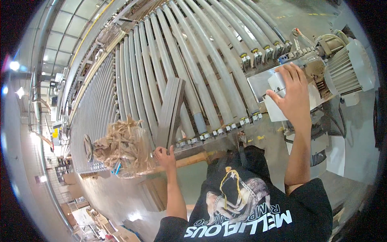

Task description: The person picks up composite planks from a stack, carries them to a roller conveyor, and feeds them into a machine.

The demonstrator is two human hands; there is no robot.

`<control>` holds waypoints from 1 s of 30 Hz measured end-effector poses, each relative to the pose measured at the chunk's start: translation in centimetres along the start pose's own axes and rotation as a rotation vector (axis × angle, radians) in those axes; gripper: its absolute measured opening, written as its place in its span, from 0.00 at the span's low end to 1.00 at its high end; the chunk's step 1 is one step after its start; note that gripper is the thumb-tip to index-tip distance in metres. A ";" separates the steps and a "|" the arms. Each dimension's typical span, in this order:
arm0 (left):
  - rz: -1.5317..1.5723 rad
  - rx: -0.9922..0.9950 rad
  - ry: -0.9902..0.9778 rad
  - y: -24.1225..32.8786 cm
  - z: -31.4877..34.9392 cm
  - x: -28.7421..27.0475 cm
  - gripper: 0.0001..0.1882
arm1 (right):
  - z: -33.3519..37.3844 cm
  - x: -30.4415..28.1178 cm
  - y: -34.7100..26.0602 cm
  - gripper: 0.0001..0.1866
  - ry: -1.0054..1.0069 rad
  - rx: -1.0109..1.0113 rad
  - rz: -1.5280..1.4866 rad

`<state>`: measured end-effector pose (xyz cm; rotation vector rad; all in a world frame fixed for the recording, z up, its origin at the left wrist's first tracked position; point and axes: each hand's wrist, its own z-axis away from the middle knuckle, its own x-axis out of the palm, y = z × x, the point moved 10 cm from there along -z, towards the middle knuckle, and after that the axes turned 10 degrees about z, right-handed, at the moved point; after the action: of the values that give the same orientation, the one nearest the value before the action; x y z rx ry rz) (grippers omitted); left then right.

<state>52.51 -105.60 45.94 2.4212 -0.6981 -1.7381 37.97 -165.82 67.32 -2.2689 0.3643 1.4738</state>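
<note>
My left hand (165,158) curls at the near end of the grey strips (171,111); I cannot tell whether it grips. They lie just beyond it, probably on the rollers (201,64) for support. My right hand (293,93) spreads open over a metal housing (258,85), seemingly for steadiness. Wrapped brown paper (121,141) sits left of my left hand.
</note>
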 end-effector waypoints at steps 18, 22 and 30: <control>-0.131 -0.324 -0.204 -2.4 -3.0 1.3 0.59 | 0.1 0.1 0.2 0.32 0.033 0.012 -0.001; -0.069 -0.397 -0.267 -3.3 -3.3 1.7 0.61 | 0.0 0.1 -0.4 0.32 0.025 -0.027 0.019; -0.009 -0.503 -0.377 -3.1 -2.3 2.1 0.65 | 0.0 0.7 -0.1 0.33 -0.005 -0.061 0.070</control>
<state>56.13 -104.13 43.91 1.7925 -0.2254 -2.0875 38.30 -165.78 66.73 -2.3219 0.4066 1.5449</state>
